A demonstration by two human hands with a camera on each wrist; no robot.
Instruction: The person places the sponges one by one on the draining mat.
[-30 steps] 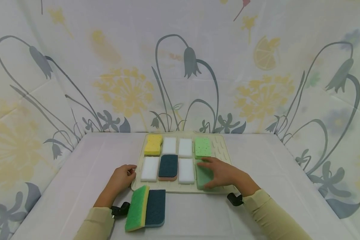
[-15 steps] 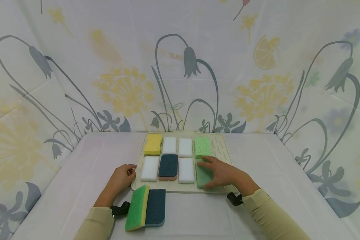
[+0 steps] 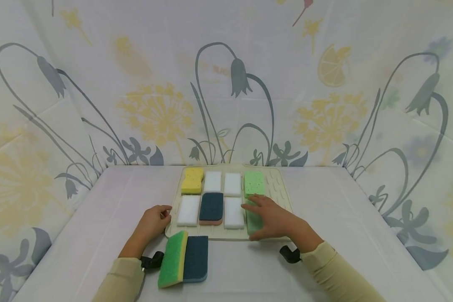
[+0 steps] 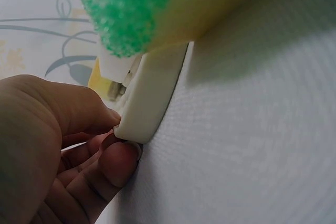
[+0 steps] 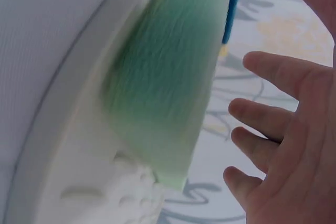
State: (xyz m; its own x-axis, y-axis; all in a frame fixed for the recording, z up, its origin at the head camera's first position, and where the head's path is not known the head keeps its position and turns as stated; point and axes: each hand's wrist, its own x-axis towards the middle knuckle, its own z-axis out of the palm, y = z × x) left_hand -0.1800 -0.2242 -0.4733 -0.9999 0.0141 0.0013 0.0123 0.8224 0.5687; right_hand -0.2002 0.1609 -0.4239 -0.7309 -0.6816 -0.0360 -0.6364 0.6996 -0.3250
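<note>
A cream ridged tray (image 3: 277, 205) carries sponges in two rows. My left hand (image 3: 153, 222) pinches its left edge; in the left wrist view the thumb (image 4: 79, 106) lies on top and a finger below. Over the front right sponge, a green one (image 3: 254, 222), my right hand (image 3: 275, 219) hovers with spread fingers. The right wrist view shows these fingers apart from the green sponge (image 5: 165, 61). To its left lie a white sponge (image 3: 234, 213), a dark blue-topped sponge (image 3: 211, 207) and another white sponge (image 3: 188, 210).
Along the back row are a yellow sponge (image 3: 192, 180), two white sponges (image 3: 213, 181) and a light green speckled sponge (image 3: 254, 183). In front of the tray, a green-and-yellow sponge (image 3: 173, 260) leans on a dark blue sponge (image 3: 196, 259). Floral cloth (image 3: 226, 84) hangs behind.
My right hand has shifted slightly left over the green sponge, its fingertips now nearer the white one. My left hand stays at the tray's edge. The sponges keep their places.
</note>
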